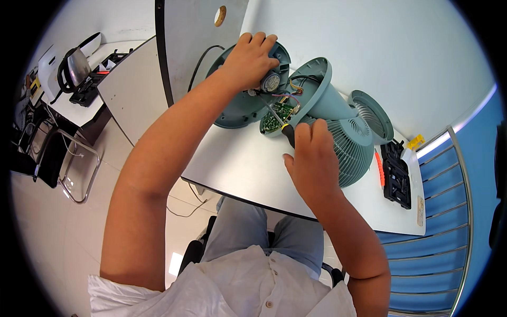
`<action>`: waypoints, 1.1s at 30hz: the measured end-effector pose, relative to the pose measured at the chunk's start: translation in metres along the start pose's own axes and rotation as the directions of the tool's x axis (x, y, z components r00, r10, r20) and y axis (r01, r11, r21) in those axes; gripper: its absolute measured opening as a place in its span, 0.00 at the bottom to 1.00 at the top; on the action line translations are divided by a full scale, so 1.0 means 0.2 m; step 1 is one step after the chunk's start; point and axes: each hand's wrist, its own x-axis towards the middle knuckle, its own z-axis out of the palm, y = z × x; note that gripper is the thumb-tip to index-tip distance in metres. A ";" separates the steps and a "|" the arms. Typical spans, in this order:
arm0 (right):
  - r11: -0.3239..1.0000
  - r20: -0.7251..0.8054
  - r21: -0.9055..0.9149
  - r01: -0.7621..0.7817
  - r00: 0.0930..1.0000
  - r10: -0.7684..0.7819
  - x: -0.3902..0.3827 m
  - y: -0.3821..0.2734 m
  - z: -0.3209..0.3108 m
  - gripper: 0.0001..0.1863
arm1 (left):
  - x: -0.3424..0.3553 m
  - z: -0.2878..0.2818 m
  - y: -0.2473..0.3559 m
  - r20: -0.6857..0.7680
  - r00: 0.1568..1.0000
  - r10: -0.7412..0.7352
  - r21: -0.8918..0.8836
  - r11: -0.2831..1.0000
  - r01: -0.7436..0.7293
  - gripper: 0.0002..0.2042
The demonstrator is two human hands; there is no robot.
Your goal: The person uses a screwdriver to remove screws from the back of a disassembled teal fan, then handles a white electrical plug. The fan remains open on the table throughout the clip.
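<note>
Two bare hands work over a teal fan taken apart on a white table (248,169). The left hand (248,58) is cupped with its fingers curled over the round base shell (232,108), pressing on it beside a small round silver part (271,82) that shows just under the fingertips. The right hand (311,158) is closed around the dark handle of a screwdriver (288,132), whose thin metal shaft slants up toward a green circuit board (277,113) lying between the base shell and the funnel-shaped neck (322,92) of the fan. Thin coloured wires (290,90) loop above the board and crowd the space around the tool's tip. The ribbed fan grille (356,145) lies just beyond the right hand, touching the neck, and partly hidden by the knuckles. A round grille cover (377,113) rests behind it. A black cord (199,63) runs from the base shell up along a grey partition (185,42). Farther right, near the table edge, sit a black tool tray (397,174), an orange-handled tool (379,169) beside it, and a small yellow piece (415,140). A blue panel with metal rails (449,211) stands past the table. At far left, well apart, another desk holds a headset (74,68).
</note>
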 end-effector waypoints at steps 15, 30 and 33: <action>0.983 -0.058 -0.172 0.063 0.996 -0.074 -0.01 0.04 0.04 0.11 | -0.01 0.01 0.01 -0.030 1.000 0.009 0.013 1.000 -0.008 0.23; 0.987 -0.138 -0.151 0.061 0.987 -0.082 -0.05 0.09 0.04 0.11 | 0.00 0.00 0.03 -0.016 1.000 0.005 0.030 1.000 -0.004 0.25; 1.000 -0.112 -0.020 0.007 0.994 -0.010 -0.06 0.08 0.05 0.14 | 0.00 -0.01 0.03 -0.008 1.000 0.005 0.019 1.000 -0.005 0.25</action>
